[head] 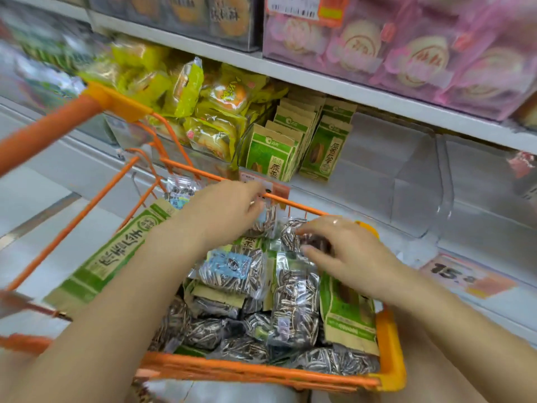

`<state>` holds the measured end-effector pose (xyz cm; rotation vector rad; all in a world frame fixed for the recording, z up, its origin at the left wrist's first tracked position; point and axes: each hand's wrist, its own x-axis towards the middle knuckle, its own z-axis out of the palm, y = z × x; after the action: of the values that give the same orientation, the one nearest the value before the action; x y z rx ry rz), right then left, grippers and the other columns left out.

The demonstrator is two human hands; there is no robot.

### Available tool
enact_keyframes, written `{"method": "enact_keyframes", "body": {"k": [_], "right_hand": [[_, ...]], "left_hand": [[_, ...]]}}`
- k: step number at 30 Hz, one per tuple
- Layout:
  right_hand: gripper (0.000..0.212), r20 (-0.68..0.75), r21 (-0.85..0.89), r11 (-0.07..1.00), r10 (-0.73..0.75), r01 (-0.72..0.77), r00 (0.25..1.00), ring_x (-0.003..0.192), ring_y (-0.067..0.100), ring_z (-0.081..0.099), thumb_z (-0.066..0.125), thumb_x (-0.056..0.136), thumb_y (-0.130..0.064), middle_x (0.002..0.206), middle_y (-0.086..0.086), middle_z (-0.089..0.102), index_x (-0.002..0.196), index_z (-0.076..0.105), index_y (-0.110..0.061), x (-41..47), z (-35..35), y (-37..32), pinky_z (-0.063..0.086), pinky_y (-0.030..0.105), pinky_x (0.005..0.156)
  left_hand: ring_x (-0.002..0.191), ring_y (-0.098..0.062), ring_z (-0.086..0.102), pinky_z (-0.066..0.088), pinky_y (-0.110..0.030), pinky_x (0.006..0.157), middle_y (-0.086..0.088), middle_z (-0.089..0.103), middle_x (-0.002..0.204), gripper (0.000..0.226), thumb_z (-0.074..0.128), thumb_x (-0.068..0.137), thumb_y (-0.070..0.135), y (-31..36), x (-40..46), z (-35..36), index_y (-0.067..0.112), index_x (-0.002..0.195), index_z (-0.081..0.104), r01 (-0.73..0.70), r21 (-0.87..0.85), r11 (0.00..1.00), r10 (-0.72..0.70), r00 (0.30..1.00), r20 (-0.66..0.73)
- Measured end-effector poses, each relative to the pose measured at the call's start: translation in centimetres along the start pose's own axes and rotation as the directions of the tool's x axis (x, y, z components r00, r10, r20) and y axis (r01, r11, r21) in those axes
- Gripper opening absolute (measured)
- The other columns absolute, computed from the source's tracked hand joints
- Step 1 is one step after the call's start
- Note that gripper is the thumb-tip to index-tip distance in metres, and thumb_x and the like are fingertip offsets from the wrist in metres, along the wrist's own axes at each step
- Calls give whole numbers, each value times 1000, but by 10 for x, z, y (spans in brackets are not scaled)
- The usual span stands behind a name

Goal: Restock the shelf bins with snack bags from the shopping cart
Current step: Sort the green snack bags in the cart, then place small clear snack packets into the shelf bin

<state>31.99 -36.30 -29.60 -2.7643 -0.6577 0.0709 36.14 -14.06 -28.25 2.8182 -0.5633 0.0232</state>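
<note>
Both my hands are down in the shopping cart (389,344), working the pile. My right hand (353,253) has thumb and fingers curled onto a clear bag of striped sunflower seeds (293,237) at the far end of the heap, and it looks like a pinch on its top edge. My left hand (220,210) reaches further, fingers bent down over another clear seed bag (266,223) right against the cart's far orange rail; I cannot tell whether it truly grips that bag or only touches it.

Under my wrists the cart is packed: clear seed bags (293,309) stacked and lying flat, a blue-labelled one (229,269) between my forearms, and green-and-kraft paper seed bags (347,318) standing along the right wall. A long green-and-kraft pack (116,254) leans against the cart's left side, beneath my left forearm.

Past the rail, the lower shelf: a bin of the same green-and-kraft bags (274,154) standing upright in rows, just beyond my left hand. To its right, a clear plastic bin (418,181) with nothing I can make out inside. To the left, yellow-wrapped pastries (186,91) heaped high. An orange price tag (467,276) sits on the shelf edge at right. Up top, pink boxes of round cakes (406,50), blurred.
</note>
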Motion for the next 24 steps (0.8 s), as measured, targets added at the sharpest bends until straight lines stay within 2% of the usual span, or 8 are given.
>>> {"method": "enact_keyframes", "body": {"k": [3,5,7,9,13,18,22,24], "right_hand": [[62,96,-94,995,-7,16,995,127,16,47,30,87,-62,136,-6,53,138,43,-30,-15,16,-8,34,33,108],[85,160,-147,989,17,7,987,141,16,29,27,81,-77,153,-5,34,151,18,-30,-21,24,-12,15,31,118],[101,222,-208,978,36,11,974,147,15,12,28,75,-84,160,-3,14,152,-7,-30,-22,25,-16,-3,33,120],[114,272,-283,958,43,38,961,149,16,1,17,62,-91,162,0,0,151,-15,-28,-22,24,-21,-14,36,117],[100,272,-369,926,25,80,962,149,21,4,33,80,-80,161,9,3,153,-2,-21,-27,25,-34,-18,40,114],[107,257,-387,919,24,80,966,145,20,15,45,78,-77,154,6,25,153,-3,-19,-29,23,-40,-18,44,116],[118,241,-278,960,25,45,970,144,18,18,56,69,-79,149,2,29,153,-1,-20,-25,25,-48,-19,40,115],[111,209,-178,984,26,12,977,141,15,22,60,67,-77,141,-4,34,152,12,-24,-23,28,-51,-18,37,114]], "left_hand": [[103,-18,61,52,-37,83,1,62,123,41,42,97,41,-8,-38,0,26,136,44,100,-54,994,-99,995,26],[107,-14,58,51,-34,86,6,58,128,49,43,95,51,-7,-59,6,29,138,41,110,-90,990,-102,991,88],[121,-12,47,45,-32,95,8,50,137,56,43,91,57,-3,-73,16,30,140,37,90,-106,990,-74,986,148],[135,-11,30,31,-30,109,8,35,147,68,47,87,62,0,-81,25,30,145,28,53,-88,995,-38,986,162],[145,-12,4,12,-33,117,10,8,158,99,61,75,66,3,-83,34,35,150,5,57,-76,995,-44,984,173],[146,-13,-5,4,-35,117,8,2,159,109,67,69,66,3,-85,42,34,150,2,50,27,998,-56,968,246],[142,-12,13,19,-30,114,10,22,151,95,71,72,57,6,-85,42,30,147,18,41,1,999,-41,982,183],[131,-8,33,36,-27,104,17,37,137,90,70,69,62,7,-88,36,33,142,26,78,-173,982,-66,995,75]]}}
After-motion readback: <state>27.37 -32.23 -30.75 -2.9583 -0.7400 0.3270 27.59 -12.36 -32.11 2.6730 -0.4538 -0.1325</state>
